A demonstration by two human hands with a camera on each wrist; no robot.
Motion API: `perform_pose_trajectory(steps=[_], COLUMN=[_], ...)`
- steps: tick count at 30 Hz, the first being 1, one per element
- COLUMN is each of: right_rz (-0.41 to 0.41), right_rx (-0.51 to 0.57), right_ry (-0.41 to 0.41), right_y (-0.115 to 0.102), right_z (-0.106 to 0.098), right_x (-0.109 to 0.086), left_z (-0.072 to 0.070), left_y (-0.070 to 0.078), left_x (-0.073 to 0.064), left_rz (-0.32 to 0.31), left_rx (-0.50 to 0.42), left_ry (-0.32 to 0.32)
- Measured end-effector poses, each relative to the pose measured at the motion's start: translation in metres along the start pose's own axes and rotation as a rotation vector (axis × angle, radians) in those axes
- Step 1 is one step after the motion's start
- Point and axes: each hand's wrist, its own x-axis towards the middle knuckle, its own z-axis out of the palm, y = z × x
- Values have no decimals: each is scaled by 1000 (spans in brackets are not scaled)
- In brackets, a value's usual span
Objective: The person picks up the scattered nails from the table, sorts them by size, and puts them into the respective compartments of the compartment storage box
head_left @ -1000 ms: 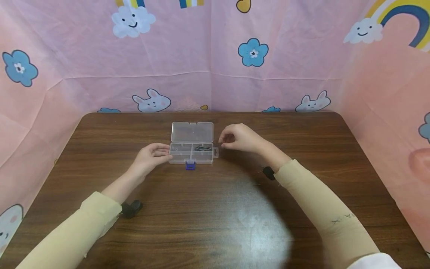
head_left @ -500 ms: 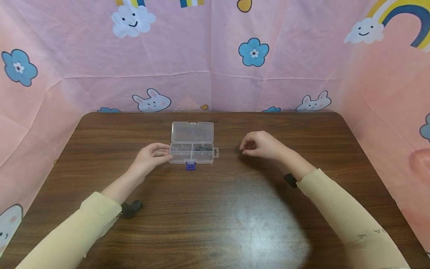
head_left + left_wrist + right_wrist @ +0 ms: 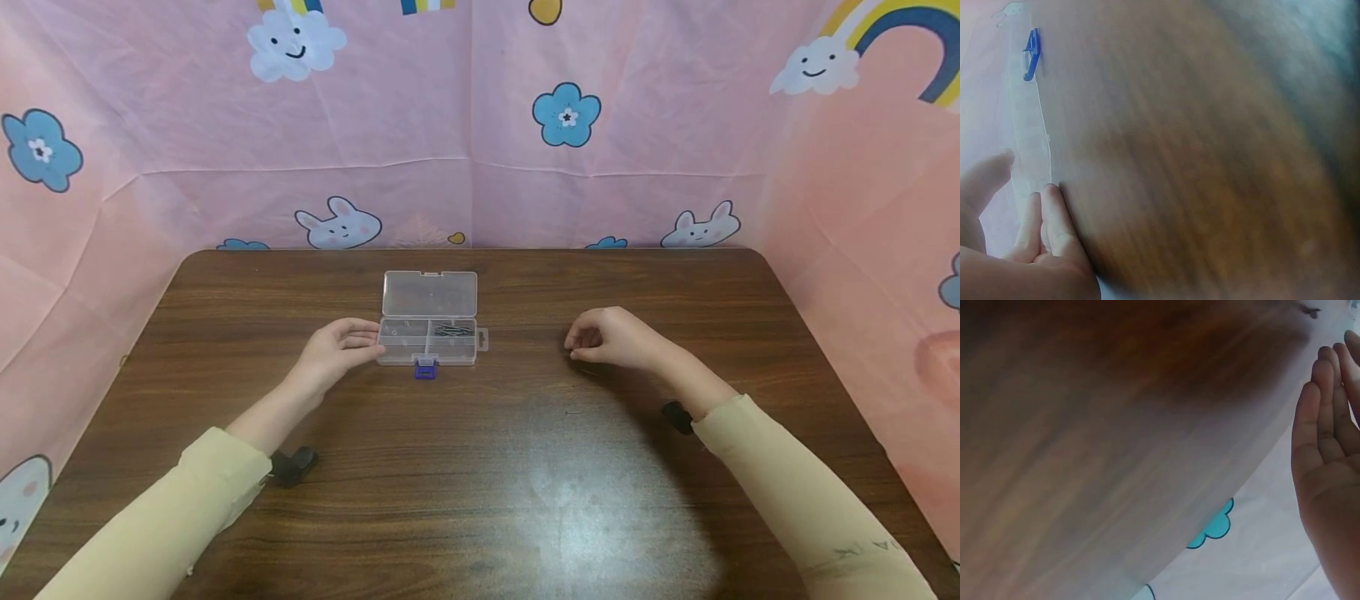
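A clear plastic compartment box (image 3: pixel 402 352) lies on the table with its lid (image 3: pixel 430 294) tipped back and a blue latch (image 3: pixel 425 369) at the front. Thin dark metal pieces (image 3: pixel 452 331), like nails or screws, fill its back right compartment. At the box's left end, my left hand (image 3: pixel 330 354) touches the wall with mostly straight fingers, the thumb set apart by the front corner. To the right of the box, my right hand (image 3: pixel 611 337) hovers low with loosely bent fingers, nothing visible in it. One thin metal piece (image 3: pixel 573 412) lies in front of it.
The brown wooden table (image 3: pixel 480 500) has a pink printed cloth (image 3: pixel 480 125) behind and at both sides. A small black wrist device (image 3: pixel 295 467) shows below the left sleeve, another wrist device (image 3: pixel 678 417) at the right.
My right hand has moved from beside the box rightward and toward me. Where the forearm was, a loose thin metal piece shows more plainly. My left hand and the box have stayed put.
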Motion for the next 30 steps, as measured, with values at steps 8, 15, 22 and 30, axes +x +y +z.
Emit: perform_pose_trajectory(steps=[8, 15, 22, 30], right_rz=[57, 57, 64, 70], right_rx=[38, 72, 112, 134], right_ry=[-42, -38, -46, -62], right_y=[11, 14, 16, 15], right_z=[2, 2, 3, 3], right_x=[-12, -21, -25, -26], left_z=[0, 0, 0, 0], left_y=[0, -1, -1, -2], left_x=[0, 1, 2, 2], left_rz=[2, 2, 2, -4], left_rx=[1, 3, 6, 1], left_ry=[-2, 3, 3, 1])
